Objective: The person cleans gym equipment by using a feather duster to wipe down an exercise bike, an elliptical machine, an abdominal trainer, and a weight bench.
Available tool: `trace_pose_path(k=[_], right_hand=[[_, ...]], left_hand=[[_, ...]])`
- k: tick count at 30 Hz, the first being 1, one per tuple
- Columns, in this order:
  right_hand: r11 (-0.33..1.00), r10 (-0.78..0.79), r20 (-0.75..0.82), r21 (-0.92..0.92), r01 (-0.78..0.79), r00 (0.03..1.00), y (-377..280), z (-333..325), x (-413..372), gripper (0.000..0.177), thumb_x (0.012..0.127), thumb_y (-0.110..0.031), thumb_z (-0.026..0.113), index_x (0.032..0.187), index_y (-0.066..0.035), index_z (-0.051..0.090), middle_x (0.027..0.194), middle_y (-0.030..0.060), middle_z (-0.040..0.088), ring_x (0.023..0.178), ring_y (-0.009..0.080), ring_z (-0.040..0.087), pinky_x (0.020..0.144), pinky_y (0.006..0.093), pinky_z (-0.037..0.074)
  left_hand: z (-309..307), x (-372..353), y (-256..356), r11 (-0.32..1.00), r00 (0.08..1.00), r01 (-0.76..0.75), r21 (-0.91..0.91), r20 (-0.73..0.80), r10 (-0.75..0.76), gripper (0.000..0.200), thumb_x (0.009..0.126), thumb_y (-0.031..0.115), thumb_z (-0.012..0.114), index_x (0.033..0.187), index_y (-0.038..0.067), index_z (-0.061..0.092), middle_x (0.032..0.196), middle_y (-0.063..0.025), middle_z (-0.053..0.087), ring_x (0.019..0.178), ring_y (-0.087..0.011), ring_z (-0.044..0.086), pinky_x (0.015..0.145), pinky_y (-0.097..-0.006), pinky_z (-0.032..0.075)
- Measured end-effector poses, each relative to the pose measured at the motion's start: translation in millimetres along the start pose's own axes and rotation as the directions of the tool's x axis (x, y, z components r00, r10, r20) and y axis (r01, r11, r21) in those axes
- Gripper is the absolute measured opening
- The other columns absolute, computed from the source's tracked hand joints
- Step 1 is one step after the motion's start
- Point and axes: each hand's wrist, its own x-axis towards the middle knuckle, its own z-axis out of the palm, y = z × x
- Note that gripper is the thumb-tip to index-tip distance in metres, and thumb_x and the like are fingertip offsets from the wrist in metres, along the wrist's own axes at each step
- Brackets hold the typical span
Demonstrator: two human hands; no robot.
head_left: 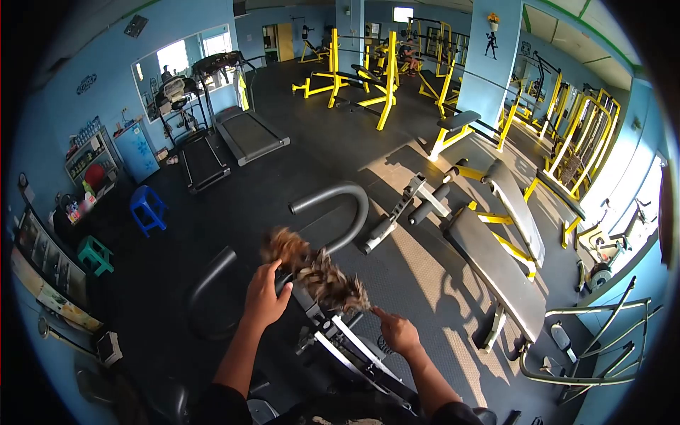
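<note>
A brown feather duster (pixel 329 281) lies slantwise over the middle of an exercise machine with curved black handles (pixel 365 212) and a white frame (pixel 347 340). Its feathers are slightly blurred. My right hand (pixel 398 331) is closed around the duster's end at the lower right, the index finger stretched along toward the feathers. My left hand (pixel 268 296) is beside the feathers at the upper left, its fingers together and the thumb apart, with nothing visible in it. Whether its fingertips touch the machine or the feathers is hard to tell.
Padded benches (pixel 496 265) stand at the right. Two treadmills (pixel 251 134), a blue stool (pixel 147 210) and a green stool (pixel 95 256) are at the left. Yellow racks (pixel 388 81) stand further back, where a person (pixel 409 58) sits among the machines.
</note>
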Motion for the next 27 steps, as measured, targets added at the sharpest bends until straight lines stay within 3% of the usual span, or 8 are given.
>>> trace_pose_path(k=[5, 10, 12, 14, 16, 18, 23, 27], right_hand=[[0.959, 0.074, -0.433, 0.278, 0.055, 0.898, 16, 2, 27, 0.045, 0.089, -0.007, 0.055, 0.133, -0.017, 0.063, 0.1, 0.0228, 0.071, 0.082, 0.0391, 0.069, 0.079, 0.0465, 0.056], [0.996, -0.016, -0.304, 0.078, 0.042, 0.952, -64, -73, 22, 0.047, 0.089, -0.007, 0.058, 0.133, -0.021, 0.063, 0.092, 0.0154, 0.07, 0.077, 0.0342, 0.07, 0.07, 0.0441, 0.057], [0.996, -0.046, -0.207, -0.078, 0.03, 0.977, -65, -83, 17, 0.048, 0.088, -0.007, 0.059, 0.134, -0.022, 0.063, 0.088, 0.0131, 0.069, 0.075, 0.0325, 0.07, 0.067, 0.0429, 0.058], [0.963, -0.264, -0.171, -0.096, 0.251, 0.949, -63, -83, 19, 0.053, 0.087, -0.014, 0.064, 0.138, -0.028, 0.059, 0.081, 0.0088, 0.066, 0.071, 0.0287, 0.069, 0.061, 0.0424, 0.058], [0.965, -0.257, -0.273, -0.021, 0.261, 0.927, -54, -77, 25, 0.054, 0.087, -0.013, 0.065, 0.139, -0.027, 0.059, 0.084, 0.0093, 0.066, 0.069, 0.0296, 0.068, 0.061, 0.0419, 0.058], [0.967, -0.072, -0.392, 0.196, 0.16, 0.917, -44, -77, 34, 0.055, 0.088, -0.011, 0.064, 0.14, -0.027, 0.058, 0.087, 0.009, 0.066, 0.069, 0.0303, 0.068, 0.062, 0.0414, 0.057], [0.951, -0.236, -0.277, 0.132, 0.28, 0.931, -36, -53, 59, 0.052, 0.091, -0.007, 0.061, 0.142, -0.014, 0.055, 0.083, 0.0136, 0.064, 0.067, 0.0316, 0.065, 0.064, 0.0442, 0.055], [0.921, 0.075, -0.39, 0.38, 0.086, 0.918, -26, -31, 81, 0.05, 0.093, -0.004, 0.056, 0.141, -0.017, 0.057, 0.085, 0.0166, 0.066, 0.073, 0.0355, 0.067, 0.069, 0.043, 0.055]], left_hand=[[62, 26, -35, 0.994, 0.983, 0.106, 0.028, 0.146, -0.109, 0.055, 0.092, 0.026, 0.066, 0.139, 0.005, 0.046, 0.125, -0.0198, 0.055, 0.115, -0.0374, 0.056, 0.099, -0.051, 0.045], [103, 17, -46, 0.955, 0.999, -0.047, 0.292, 0.025, 0.042, 0.043, 0.093, 0.031, 0.064, 0.126, 0.004, 0.059, 0.12, -0.0155, 0.06, 0.111, -0.0352, 0.059, 0.103, -0.0479, 0.044], [125, 10, -74, 0.923, 0.986, 0.04, 0.384, 0.136, -0.1, 0.041, 0.093, 0.031, 0.062, 0.126, 0.007, 0.06, 0.121, -0.0131, 0.059, 0.114, -0.0335, 0.057, 0.104, -0.0458, 0.043], [118, 7, -65, 0.921, 0.981, -0.161, 0.356, 0.159, 0.11, 0.035, 0.093, 0.027, 0.062, 0.123, 0.009, 0.061, 0.121, -0.0121, 0.059, 0.114, -0.0333, 0.056, 0.104, -0.0469, 0.043], [109, 16, -49, 0.971, 0.997, 0.067, 0.23, 0.02, -0.074, 0.032, 0.093, 0.023, 0.062, 0.123, 0.009, 0.062, 0.118, -0.0115, 0.059, 0.112, -0.0336, 0.057, 0.102, -0.0478, 0.043], [108, 18, -45, 0.969, 0.999, 0.023, 0.248, -0.045, -0.013, 0.031, 0.094, 0.021, 0.061, 0.123, 0.01, 0.062, 0.116, -0.0113, 0.059, 0.11, -0.0339, 0.057, 0.101, -0.0484, 0.044], [108, 19, -42, 0.97, 0.999, 0.053, 0.237, -0.011, -0.052, 0.032, 0.094, 0.022, 0.062, 0.124, 0.01, 0.061, 0.116, -0.0113, 0.059, 0.11, -0.0333, 0.057, 0.1, -0.0491, 0.044], [109, 18, -45, 0.971, 0.999, 0.029, 0.239, -0.039, -0.021, 0.032, 0.094, 0.022, 0.062, 0.124, 0.01, 0.062, 0.115, -0.0112, 0.06, 0.109, -0.0327, 0.058, 0.099, -0.0483, 0.044]])
